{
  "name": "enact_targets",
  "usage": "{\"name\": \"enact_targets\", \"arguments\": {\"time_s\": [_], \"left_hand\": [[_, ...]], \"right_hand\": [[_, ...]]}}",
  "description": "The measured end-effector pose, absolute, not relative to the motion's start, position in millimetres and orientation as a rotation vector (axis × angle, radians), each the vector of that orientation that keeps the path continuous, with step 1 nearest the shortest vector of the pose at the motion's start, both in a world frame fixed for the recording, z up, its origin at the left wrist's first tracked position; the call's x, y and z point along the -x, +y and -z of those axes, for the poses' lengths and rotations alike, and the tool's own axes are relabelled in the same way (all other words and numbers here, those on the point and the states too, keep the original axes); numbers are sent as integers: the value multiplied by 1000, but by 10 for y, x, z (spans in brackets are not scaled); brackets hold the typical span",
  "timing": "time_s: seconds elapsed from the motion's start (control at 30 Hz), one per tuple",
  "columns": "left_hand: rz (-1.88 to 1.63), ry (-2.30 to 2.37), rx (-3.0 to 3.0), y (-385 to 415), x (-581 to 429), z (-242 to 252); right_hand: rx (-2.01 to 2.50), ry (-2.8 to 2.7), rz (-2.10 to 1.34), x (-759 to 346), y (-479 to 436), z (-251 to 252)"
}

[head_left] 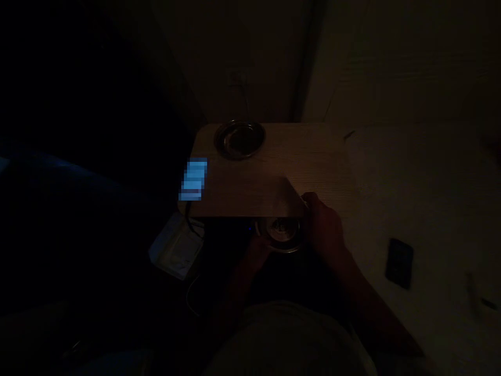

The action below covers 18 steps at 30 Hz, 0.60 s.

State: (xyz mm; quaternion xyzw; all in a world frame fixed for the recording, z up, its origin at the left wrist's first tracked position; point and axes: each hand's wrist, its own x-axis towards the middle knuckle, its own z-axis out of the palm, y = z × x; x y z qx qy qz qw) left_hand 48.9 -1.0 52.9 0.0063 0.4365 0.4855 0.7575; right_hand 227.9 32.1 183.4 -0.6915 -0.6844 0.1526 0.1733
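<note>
The scene is very dark. Just below the table's near edge, my left hand (pixel 257 251) has its fingers closed on the rim of a shiny round metal dish (pixel 287 246). My right hand (pixel 323 222) is closed beside the dish's right side, at the table edge. A thin blade-like thing (pixel 296 191) juts up and left from its fingers over the tabletop; its exact kind is too dim to tell. Another shiny round dish (pixel 239 140) rests at the back left of the small wooden table (pixel 305 151), with dark contents I cannot make out.
A lit, blurred screen (pixel 193 179) lies at the table's left edge, a cable hanging below. Lower left is a pale box (pixel 178 248). On the light surface to the right lies a dark phone-like object (pixel 399 262). A wall socket (pixel 237 77) with a cord is behind.
</note>
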Motion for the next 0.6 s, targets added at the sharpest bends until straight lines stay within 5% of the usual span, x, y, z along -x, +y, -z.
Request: {"name": "enact_targets", "arguments": {"time_s": [0.6], "left_hand": [[-1057,969,-84,-43,-415,-372]], "right_hand": [[1793,-1417,-788,-2752,-94,-1709]]}}
